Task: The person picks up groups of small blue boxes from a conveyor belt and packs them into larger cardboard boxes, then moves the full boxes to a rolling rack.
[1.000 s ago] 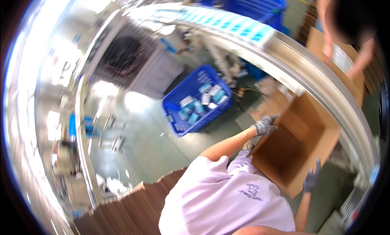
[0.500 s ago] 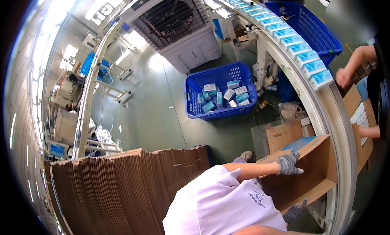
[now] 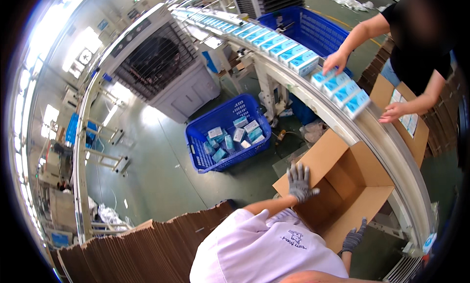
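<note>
Factory floor of green concrete, seen from above, with a curved conveyor (image 3: pixel 391 141) sweeping past on the far side of the hands. Open cardboard box (image 3: pixel 342 185) stands beside the conveyor, flaps spread, held between both gloved hands. Left hand (image 3: pixel 299 182), in a grey knit glove, lies flat with fingers spread on the near left flap, pressing rather than gripping. Right hand (image 3: pixel 353 236), likewise gloved, has its fingers splayed against the lower right flap; whether it grips the edge cannot be told. Just beyond the hands, small light-blue cartons (image 3: pixel 338 84) ride the conveyor in a row. A second person's hands (image 3: pixel 335 61) work across the conveyor, one touching the cartons, the other over a flat cardboard sheet (image 3: pixel 406 121). Left of the left hand, well apart, a blue plastic crate (image 3: pixel 227 133) on the floor holds loose cartons of the same kind. Nearer than the hands, a stack of flattened cardboard blanks (image 3: pixel 142 248) stands on edge. A large grey industrial fan (image 3: pixel 161 62) stands beyond the crate.
</note>
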